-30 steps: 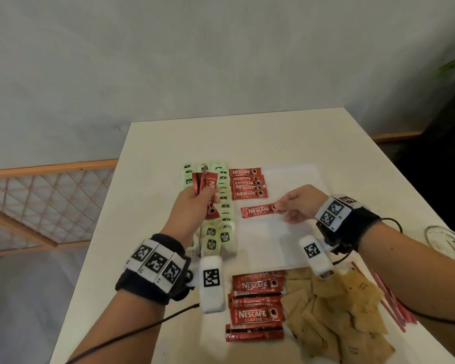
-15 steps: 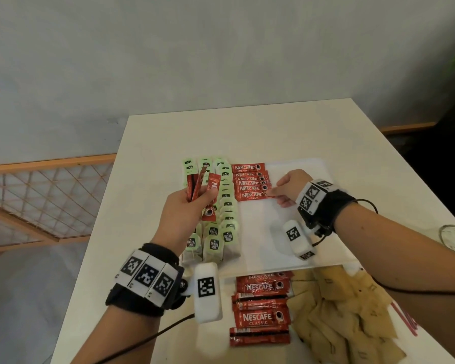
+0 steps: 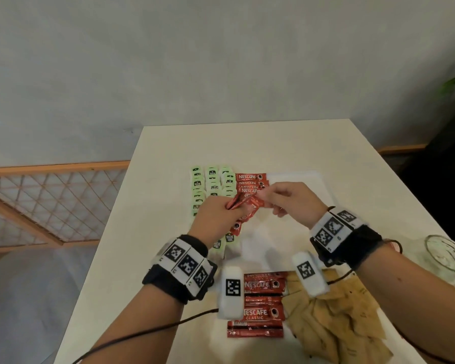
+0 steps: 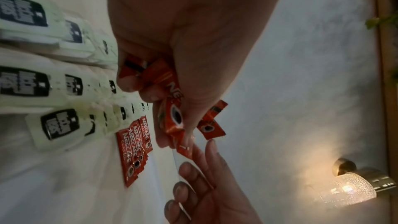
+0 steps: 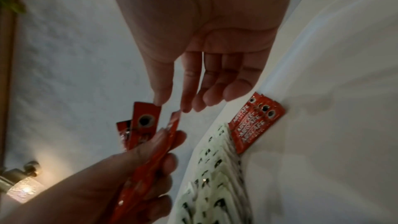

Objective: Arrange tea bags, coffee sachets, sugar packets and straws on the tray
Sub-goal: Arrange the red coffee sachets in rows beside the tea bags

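My left hand (image 3: pixel 227 210) grips a bunch of red coffee sachets (image 3: pixel 244 212) above the white tray (image 3: pixel 300 185). My right hand (image 3: pixel 265 197) reaches in from the right. Its thumb and forefinger are straight and lie either side of one sachet's end (image 5: pixel 175 117), with a gap still showing between them. A row of coffee sachets (image 3: pixel 250 177) lies at the tray's far edge. Green tea bags (image 3: pixel 212 177) fill the tray's left side in three columns. The left wrist view shows the bunch (image 4: pixel 172 120) in my curled fingers (image 4: pixel 148 94).
More coffee sachets (image 3: pixel 263 313) lie loose on the table by its near edge, beside a heap of brown sugar packets (image 3: pixel 334 319). A glass (image 3: pixel 447 253) stands at the right edge. The tray's right half is bare.
My right hand laid a sachet into the row at the tray's far edge, then came back to the bunch. My left hand tilted the bunch rightwards towards it.
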Demonstrator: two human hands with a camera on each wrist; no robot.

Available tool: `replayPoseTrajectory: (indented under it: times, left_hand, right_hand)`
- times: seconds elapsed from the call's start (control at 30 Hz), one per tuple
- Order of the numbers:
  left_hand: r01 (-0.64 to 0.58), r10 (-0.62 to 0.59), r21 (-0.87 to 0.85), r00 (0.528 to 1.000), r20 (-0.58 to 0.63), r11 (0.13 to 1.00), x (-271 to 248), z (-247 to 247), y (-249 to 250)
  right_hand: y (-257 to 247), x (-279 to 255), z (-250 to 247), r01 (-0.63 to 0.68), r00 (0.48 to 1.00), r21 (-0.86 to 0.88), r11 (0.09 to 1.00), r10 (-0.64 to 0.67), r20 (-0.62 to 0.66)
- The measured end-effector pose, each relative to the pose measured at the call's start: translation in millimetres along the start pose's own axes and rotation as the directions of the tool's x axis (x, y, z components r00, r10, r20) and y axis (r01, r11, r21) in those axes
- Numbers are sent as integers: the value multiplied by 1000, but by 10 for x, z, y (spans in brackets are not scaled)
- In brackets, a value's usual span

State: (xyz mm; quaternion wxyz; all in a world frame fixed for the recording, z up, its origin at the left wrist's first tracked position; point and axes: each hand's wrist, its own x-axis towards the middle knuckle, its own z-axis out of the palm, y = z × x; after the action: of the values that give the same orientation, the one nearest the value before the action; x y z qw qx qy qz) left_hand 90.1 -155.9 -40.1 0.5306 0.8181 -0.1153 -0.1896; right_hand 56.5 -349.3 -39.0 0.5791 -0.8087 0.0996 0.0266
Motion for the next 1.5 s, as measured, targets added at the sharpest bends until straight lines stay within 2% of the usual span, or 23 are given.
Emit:
replayPoseTrajectory:
  times: [0.1,0.23,0.3,0.4,0.57,0.67,0.77,0.9,1.0,1.07,1.13,1.2,1.37,1.5]
  left_hand:
    - [-26,27,-25,999,25,999,-51,51,90]
    - [-2,4,-18,997,77,1000,-165,10,128]
    - [22,-20,-30,998,60,999,-231,-25,110]
    - [44,-42,-91,999,17,995,-270,-41,90]
    - [107,-96,-163,993,74,981,-334,-16,122]
    - [119,-116,-295,993,26,948,-363,106,134]
    - [93,-103,-392,995,-4,915,-390,278,232]
    - [-18,-7,-317,997,-79,948,-408,335,320]
    - [-104,50,-283,980,-192,953,-369,250,363]
    - [-142,110,-212,982,-154,967,-358,201,426]
    - [-155,142,-134,985,-102,979,-360,207,488]
    - [-155,138,-125,982,-130,980,-348,228,496]
    - [-89,42,-269,984,-173,959,-353,225,450]
    - [-52,-5,-298,983,-186,953,-325,191,376]
  right_hand:
    - [-45,-97,10,42,999,38,998,-43,14]
    - [-27,-180,-51,35,994,201,979,-13,-112]
    - [-21,-238,-84,23,991,262,965,12,-133]
    - [-24,-323,-102,25,994,280,960,7,-110]
    - [-64,-377,-60,58,988,319,946,-8,-156]
    - [-130,-362,-13,65,980,374,925,13,-201]
    - [-223,-360,7,48,989,405,913,12,-146]
    - [-289,-346,-64,66,991,353,933,-18,-135]
    - [-326,-410,-160,69,997,134,989,-65,-37]
    - [-358,-465,-208,70,995,-11,997,-69,76]
    - [-386,-479,-232,60,988,-84,995,-48,146]
    - [-406,-475,-243,38,988,-60,997,-29,153]
    - [-364,-439,-324,12,1000,-31,999,-12,16]
    - [-265,-385,-365,-85,995,87,993,80,57]
